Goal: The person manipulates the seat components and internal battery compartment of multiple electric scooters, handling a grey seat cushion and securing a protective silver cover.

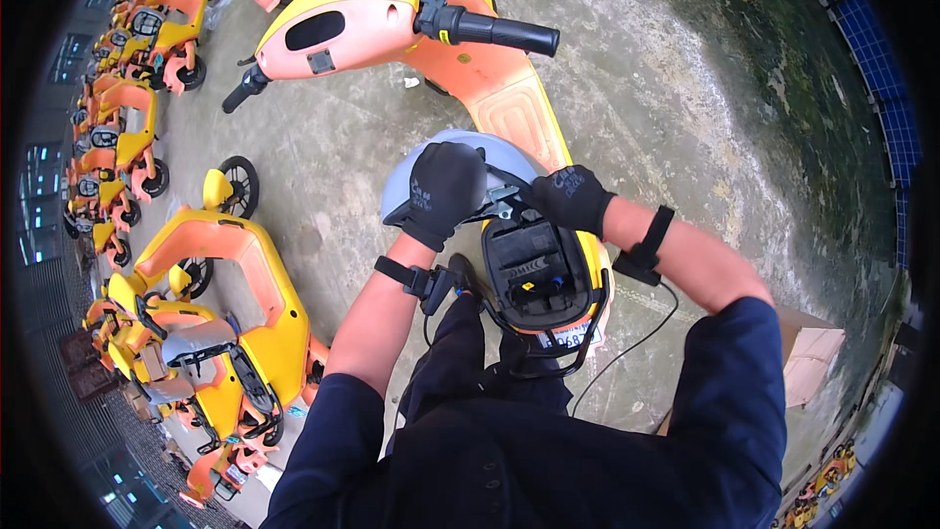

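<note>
The dark blue sleeves (548,451) fill the lower edge, and from them both gloved hands reach to the tipped-up grey seat (431,168) of a yellow and orange scooter (509,88) standing on the concrete floor (685,118). The left hand (443,192) is curled over the seat's rim, holding it raised; the right hand (572,198) is pinched around the metal hinge bracket (505,200) just behind it. Beneath lies the open battery compartment (537,272) with small connectors showing. If the left grip slackens, the seat could drop onto the right fingers at the hinge. A cable (627,343) trailing from the right wrist strap could also snag on the frame.
</note>
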Available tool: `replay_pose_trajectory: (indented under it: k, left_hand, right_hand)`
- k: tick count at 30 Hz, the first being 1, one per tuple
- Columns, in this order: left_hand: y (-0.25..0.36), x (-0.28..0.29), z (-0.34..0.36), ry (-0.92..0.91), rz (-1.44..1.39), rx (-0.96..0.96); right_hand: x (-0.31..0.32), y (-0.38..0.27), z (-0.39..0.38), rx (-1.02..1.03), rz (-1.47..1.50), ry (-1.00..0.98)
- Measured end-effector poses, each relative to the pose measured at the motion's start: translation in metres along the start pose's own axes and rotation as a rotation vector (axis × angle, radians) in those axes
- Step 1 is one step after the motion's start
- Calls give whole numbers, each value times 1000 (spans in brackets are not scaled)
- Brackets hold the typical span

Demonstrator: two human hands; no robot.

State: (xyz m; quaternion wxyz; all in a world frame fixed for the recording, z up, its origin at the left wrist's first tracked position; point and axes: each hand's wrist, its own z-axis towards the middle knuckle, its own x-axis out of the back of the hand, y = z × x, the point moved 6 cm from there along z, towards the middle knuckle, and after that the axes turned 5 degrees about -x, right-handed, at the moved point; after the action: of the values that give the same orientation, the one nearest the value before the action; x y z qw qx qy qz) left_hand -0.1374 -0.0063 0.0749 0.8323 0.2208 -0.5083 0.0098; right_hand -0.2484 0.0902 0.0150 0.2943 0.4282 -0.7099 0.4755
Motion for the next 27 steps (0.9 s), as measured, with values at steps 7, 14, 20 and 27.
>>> replay_pose_trajectory:
  k: [7, 14, 20, 27]
  left_hand:
    - [-9, -6, 10, 37, -95, -91]
    - [-1, 10, -17, -60, -166, -197]
    - [-40, 28, -83, -8, -30, 110]
    - [-41, 40, -89, 36, -3, 171]
  right_hand:
    - [-18, 8, 6, -305, 145, 274]
    - [22, -23, -26, -154, 324, 877]
    - [8, -62, -6, -2, 235, 686]
    - [32, -92, 7, 153, 299, 956]
